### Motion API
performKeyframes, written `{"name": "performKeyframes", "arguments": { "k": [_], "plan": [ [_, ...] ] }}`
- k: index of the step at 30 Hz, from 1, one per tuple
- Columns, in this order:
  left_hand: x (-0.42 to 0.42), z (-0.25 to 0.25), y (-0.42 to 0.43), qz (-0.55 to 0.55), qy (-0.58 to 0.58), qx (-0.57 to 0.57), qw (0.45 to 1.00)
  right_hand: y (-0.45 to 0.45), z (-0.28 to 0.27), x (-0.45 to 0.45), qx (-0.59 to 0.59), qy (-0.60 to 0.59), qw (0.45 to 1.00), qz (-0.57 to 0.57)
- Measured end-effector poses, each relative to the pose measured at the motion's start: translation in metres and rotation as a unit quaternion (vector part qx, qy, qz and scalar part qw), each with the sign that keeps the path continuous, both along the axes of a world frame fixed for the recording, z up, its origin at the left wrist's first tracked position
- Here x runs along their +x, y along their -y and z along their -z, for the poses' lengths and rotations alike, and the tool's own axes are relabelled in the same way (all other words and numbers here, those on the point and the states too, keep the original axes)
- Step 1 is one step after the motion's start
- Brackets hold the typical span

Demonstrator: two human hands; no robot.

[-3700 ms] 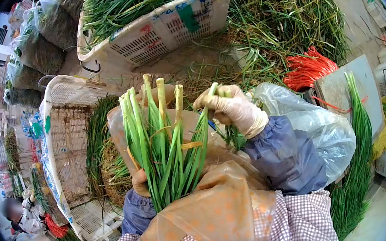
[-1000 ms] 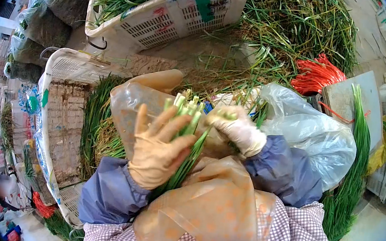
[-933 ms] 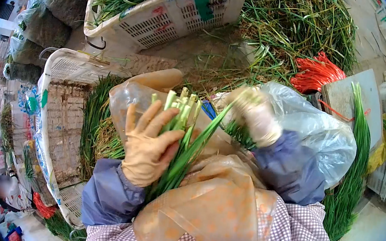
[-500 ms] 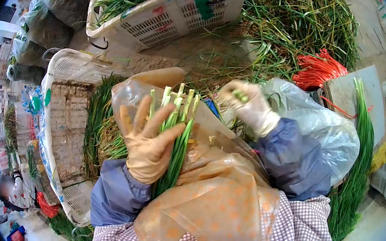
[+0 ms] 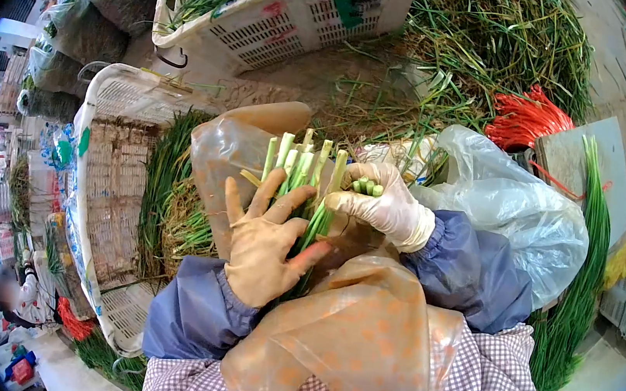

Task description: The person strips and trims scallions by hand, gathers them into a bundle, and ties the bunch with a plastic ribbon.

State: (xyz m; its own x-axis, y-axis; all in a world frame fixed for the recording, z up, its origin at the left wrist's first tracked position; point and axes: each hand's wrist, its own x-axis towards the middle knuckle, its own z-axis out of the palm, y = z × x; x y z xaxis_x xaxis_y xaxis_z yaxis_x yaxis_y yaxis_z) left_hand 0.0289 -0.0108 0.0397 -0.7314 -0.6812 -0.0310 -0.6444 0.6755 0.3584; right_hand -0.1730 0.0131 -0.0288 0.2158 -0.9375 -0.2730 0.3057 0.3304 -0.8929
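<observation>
Green stalks with pale cut ends (image 5: 303, 164) stand upright over my lap, beside an orange-spotted plastic cover (image 5: 358, 334). My left hand (image 5: 263, 248), in a tan glove, lies against them with its fingers spread. In a whitish glove, my right hand (image 5: 378, 203) is closed on a small bunch of green stalks (image 5: 366, 186), and its thumb and fingers touch one more stalk at the right side of the upright group. The lower parts of the stalks are hidden behind my left hand.
A white crate (image 5: 118, 195) with greens is at the left; another crate (image 5: 302, 26) full of greens stands ahead. Loose leaves (image 5: 503, 47), red ties (image 5: 529, 119), a clear plastic bag (image 5: 520, 194) and long greens (image 5: 580, 283) lie to the right. A person (image 5: 27, 297) is at far left.
My right hand has come back from the right to the upright stalks, after moving away with green pieces in it. My left hand came over the stalks from below and stays spread.
</observation>
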Motion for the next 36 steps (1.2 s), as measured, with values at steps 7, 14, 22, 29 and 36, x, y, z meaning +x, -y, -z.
{"name": "performKeyframes", "arguments": {
  "k": [7, 14, 22, 29, 36],
  "plan": [
    [0.011, 0.009, 0.007, -0.043, -0.092, 0.127, 0.987, 0.004, -0.008, -0.003, -0.095, -0.107, 0.989, -0.045],
    [0.007, 0.005, 0.006, -0.052, -0.095, 0.151, 0.983, 0.007, -0.009, -0.012, -0.243, -0.377, 0.89, 0.079],
    [0.019, 0.01, 0.011, -0.049, -0.118, 0.221, 0.967, 0.028, 0.002, -0.081, -0.198, -0.336, 0.898, 0.206],
    [0.021, 0.006, 0.019, 0.0, -0.135, 0.286, 0.949, 0.019, -0.009, 0.002, -0.049, 0.136, 0.983, -0.116],
    [0.011, 0.0, 0.005, -0.081, -0.174, 0.199, 0.961, 0.014, -0.009, 0.01, -0.115, -0.001, 0.993, -0.028]
  ]
}}
